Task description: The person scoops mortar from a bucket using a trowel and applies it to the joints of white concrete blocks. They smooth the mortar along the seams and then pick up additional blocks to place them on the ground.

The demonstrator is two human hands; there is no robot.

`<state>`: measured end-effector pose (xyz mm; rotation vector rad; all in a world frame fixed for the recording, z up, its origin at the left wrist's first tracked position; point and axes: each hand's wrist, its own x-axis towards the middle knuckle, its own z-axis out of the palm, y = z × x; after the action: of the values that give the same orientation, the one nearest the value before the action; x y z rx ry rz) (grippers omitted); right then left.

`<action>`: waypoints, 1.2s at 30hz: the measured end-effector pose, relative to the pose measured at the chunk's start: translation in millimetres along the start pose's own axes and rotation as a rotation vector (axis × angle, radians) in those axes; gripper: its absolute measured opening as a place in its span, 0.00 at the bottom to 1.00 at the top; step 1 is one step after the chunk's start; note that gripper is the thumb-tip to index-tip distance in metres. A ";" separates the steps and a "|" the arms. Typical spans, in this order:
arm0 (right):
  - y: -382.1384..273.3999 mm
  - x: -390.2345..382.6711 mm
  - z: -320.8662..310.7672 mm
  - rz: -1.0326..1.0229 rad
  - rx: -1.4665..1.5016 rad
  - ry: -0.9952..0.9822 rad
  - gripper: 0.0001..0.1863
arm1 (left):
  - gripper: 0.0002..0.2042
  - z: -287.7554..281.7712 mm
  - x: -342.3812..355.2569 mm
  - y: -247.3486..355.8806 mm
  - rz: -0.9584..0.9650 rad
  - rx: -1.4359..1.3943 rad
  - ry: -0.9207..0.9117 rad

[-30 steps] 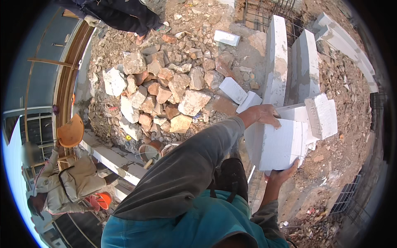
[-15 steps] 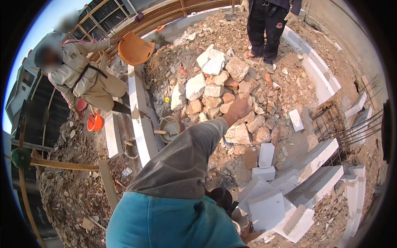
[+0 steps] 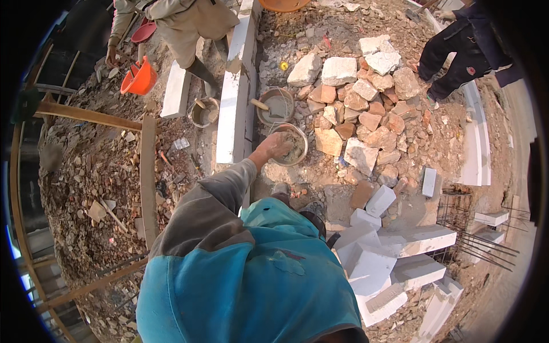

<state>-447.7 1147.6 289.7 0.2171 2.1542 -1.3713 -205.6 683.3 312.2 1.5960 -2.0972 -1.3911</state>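
My left hand [image 3: 275, 146] reaches over the left rim of a round bucket [image 3: 304, 153] holding grey-green wet mortar. Its fingers are blurred, so whether they grip the bucket or something in it does not show. Just beyond stands a second bucket [image 3: 289, 100] with grey mortar, and a trowel [image 3: 259, 104] with a wooden handle lies across its rim. A white block wall [image 3: 233, 108] runs along the left of both buckets. My right hand is out of view; white blocks [image 3: 372, 260] lie stacked on my right side.
A pile of broken stones [image 3: 366, 103] lies ahead. One person [image 3: 189, 34] stands beyond the wall near an orange bucket [image 3: 139, 78] and another bucket [image 3: 204, 112]; another person [image 3: 469, 51] is at far right. Rebar [image 3: 486, 248] sticks out at right. Wooden boards [image 3: 147, 177] cross the left side.
My left hand has moved from pointing over the stones back to the bucket near the wall. My right hand, beside the white blocks before, has left the view. The view has tilted downward.
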 end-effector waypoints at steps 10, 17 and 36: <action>-33.3 63.8 44.9 -0.232 -0.601 -0.458 0.10 | 0.12 14.1 -258.3 -300.2 -0.877 -0.042 0.050; -234.8 210.1 160.6 -0.616 -0.378 -0.305 0.15 | 0.21 -12.7 -172.6 -234.6 -0.433 -0.706 0.470; -557.5 -154.1 169.0 -2.107 0.214 -1.051 0.26 | 0.28 80.5 -230.3 -220.1 -0.762 -0.652 0.399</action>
<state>-493.2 768.2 755.6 -2.5625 0.6611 -1.6564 -10.4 919.2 193.3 2.1691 -0.6946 -1.5234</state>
